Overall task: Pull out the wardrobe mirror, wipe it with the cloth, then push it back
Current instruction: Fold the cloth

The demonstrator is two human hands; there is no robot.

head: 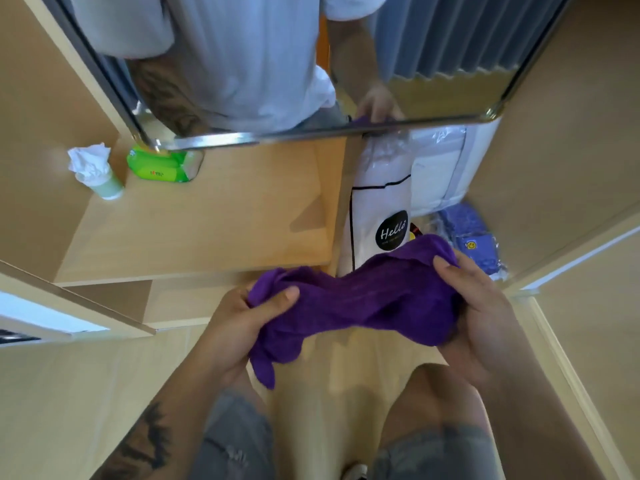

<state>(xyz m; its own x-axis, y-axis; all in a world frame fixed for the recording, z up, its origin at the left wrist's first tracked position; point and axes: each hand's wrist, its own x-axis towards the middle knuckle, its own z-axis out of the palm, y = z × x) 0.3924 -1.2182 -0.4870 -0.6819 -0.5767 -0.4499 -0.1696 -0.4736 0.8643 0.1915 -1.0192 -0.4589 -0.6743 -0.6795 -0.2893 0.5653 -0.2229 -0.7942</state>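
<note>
From the head view, both hands are closed round the purple cloth [349, 299]: the left hand [242, 327] has its fingers [277, 297] and thumb curled over one bunched end, and the right hand [481, 313] wraps the other end, thumb on top. The cloth sags between them, with a loose tail hanging below the left fingers. The mirror [277, 64] stands above and beyond the fingers, well apart from them, already out of the wardrobe and angled toward the person; its metal lower frame [311, 131] runs across ahead of both hands. The cloth is not on the glass, so I judge the wiping is either about to begin or paused while the cloth is regathered. The risks follow from that. A wadded cloth may smear rather than clean, and the dangling tail could drag across glass already wiped. Pressing hard on a pulled-out panel could swing it or strain its slide, since neither hand steadies the frame. Beyond the left fingers, under the mirror's corner, a green wipes pack [159, 166] and a tissue-topped bottle [98, 174] sit on the shelf [207, 216]; pushing the mirror back might clip them. Beyond the right fingers, a white bag [381, 188] stands close to the mirror's edge and could snag too.
</note>
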